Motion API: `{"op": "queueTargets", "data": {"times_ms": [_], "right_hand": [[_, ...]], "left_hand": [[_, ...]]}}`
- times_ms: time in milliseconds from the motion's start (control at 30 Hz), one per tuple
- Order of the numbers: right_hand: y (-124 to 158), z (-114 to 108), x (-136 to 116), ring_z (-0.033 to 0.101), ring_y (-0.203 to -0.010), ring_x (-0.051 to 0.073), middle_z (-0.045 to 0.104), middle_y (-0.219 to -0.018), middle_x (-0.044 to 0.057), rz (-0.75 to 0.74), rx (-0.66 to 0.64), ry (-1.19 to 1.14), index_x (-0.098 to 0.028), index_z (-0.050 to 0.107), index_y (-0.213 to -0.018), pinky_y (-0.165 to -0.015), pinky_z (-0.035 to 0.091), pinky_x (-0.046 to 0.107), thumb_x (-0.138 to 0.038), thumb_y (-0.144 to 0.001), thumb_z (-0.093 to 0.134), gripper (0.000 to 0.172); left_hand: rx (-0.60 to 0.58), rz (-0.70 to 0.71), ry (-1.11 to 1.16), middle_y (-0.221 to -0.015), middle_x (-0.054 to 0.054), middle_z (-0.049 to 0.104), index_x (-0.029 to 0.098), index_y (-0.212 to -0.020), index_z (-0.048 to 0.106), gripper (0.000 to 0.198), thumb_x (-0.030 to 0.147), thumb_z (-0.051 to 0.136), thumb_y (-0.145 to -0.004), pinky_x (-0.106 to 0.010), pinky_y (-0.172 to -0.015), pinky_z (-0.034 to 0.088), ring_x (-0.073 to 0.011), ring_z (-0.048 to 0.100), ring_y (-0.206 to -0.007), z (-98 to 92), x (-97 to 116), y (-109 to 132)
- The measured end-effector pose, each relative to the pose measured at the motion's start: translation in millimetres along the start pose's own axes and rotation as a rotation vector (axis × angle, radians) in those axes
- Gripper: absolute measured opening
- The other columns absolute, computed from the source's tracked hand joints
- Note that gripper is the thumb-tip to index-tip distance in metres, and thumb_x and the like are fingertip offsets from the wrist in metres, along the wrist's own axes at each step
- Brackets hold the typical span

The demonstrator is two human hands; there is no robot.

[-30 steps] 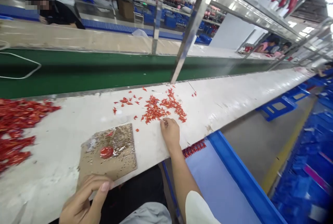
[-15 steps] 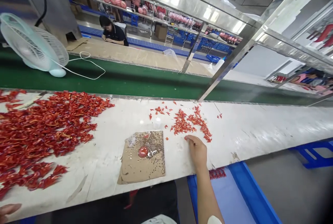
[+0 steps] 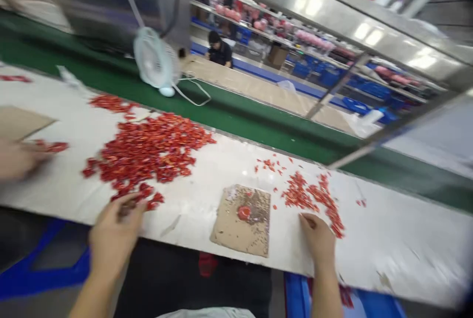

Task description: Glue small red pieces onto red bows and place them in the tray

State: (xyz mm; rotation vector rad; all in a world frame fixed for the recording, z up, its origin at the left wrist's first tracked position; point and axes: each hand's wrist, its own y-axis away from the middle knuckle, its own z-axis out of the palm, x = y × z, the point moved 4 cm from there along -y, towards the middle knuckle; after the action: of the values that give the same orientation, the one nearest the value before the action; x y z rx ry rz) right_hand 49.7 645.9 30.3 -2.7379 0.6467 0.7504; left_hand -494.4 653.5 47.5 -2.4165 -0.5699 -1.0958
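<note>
My left hand reaches to the near edge of a big heap of small red pieces on the white bench; its fingers curl down onto the pieces, blurred by motion. My right hand rests closed on the bench, fingertips pinched beside a smaller scatter of red pieces. Between my hands lies a brown cardboard square with a red blob on it.
A green conveyor belt runs behind the bench, with a small white fan and its cord on it. Another person's blurred hand works at the far left near a cardboard sheet. A person sits at a far table.
The view has swung left. My left hand has come up from the bench's near edge to the big red heap. My right hand stays by the small scatter.
</note>
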Motion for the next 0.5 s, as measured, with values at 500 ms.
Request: {"op": "queueTargets", "data": {"times_ms": [500], "right_hand": [[31.1, 22.7, -51.4, 0.072, -0.088, 0.028, 0.078, -0.093, 0.008, 0.151, -0.029, -0.339, -0.022, 0.076, -0.094, -0.089, 0.053, 0.041, -0.056, -0.074, 0.068, 0.04]], "left_hand": [[-0.157, 0.401, -0.369, -0.077, -0.005, 0.046, 0.023, -0.106, 0.075, 0.036, 0.048, 0.054, -0.091, -0.038, -0.078, 0.036, -0.0237, 0.047, -0.075, 27.1, 5.1, -14.6]]}}
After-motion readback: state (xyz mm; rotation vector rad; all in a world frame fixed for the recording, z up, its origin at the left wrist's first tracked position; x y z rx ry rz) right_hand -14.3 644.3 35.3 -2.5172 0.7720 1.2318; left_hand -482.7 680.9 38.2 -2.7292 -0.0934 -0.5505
